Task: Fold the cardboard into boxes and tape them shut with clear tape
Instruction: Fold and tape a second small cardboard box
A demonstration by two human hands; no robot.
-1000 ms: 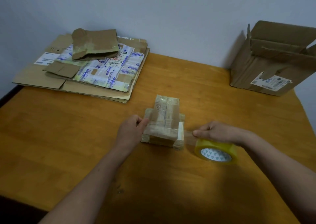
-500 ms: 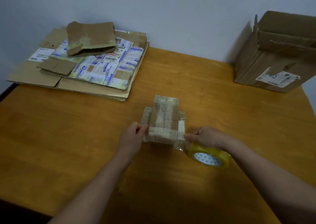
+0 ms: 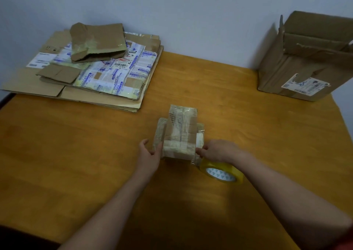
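Box (image 3: pixel 179 135) btwn L grip (image 3: pixel 150 154) & R grip (image 3: pixel 217 151), tape roll (image 3: pixel 223 174) under R

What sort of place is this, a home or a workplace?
Probably a plain room, home or small office, used for packing: a stack of flattened cardboard on a wooden table, an open shipping box, a roll of clear tape.

Small box (image 3: pixel 180 135) centre; tape roll (image 3: pixel 221 173) beside, right; cardboard stack (image 3: pixel 107 80) back-left; open box (image 3: pixel 298 66) back-right.

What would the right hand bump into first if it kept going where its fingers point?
The small taped box: the right hand, holding the tape roll, points left at its near right corner, probably touching it.
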